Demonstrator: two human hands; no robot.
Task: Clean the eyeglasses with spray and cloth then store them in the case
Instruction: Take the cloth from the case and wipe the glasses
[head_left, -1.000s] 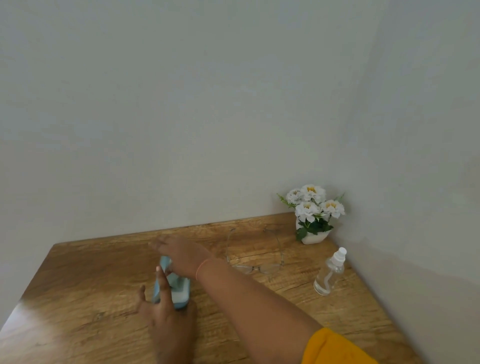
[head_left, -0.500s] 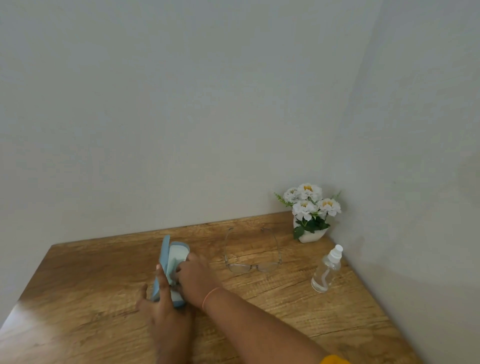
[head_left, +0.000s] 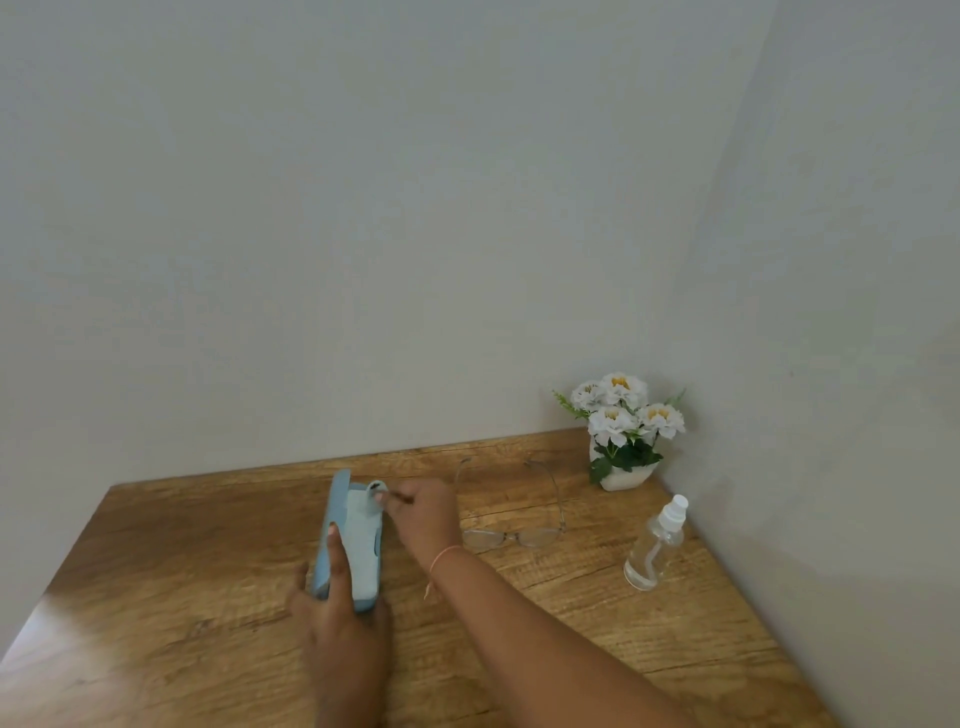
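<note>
A light blue glasses case (head_left: 358, 551) lies open on the wooden table (head_left: 197, 545), its lid standing up on the left side. My left hand (head_left: 340, 618) holds the case at its near end, index finger along the lid. My right hand (head_left: 423, 514) is at the case's far end and pinches a corner of the pale blue cloth (head_left: 375, 488) that lies inside. Thin wire-framed eyeglasses (head_left: 511, 535) rest on the table just right of my right hand, arms unfolded toward the wall. A clear spray bottle (head_left: 655, 545) with a white cap stands further right.
A small white pot of white flowers (head_left: 623, 431) sits in the back right corner where two walls meet. The table's left edge runs diagonally at the left of the view.
The case went from closed to open, its lid now raised. My right hand moved from over the case to its far end and took hold of the cloth's corner. My left hand stayed.
</note>
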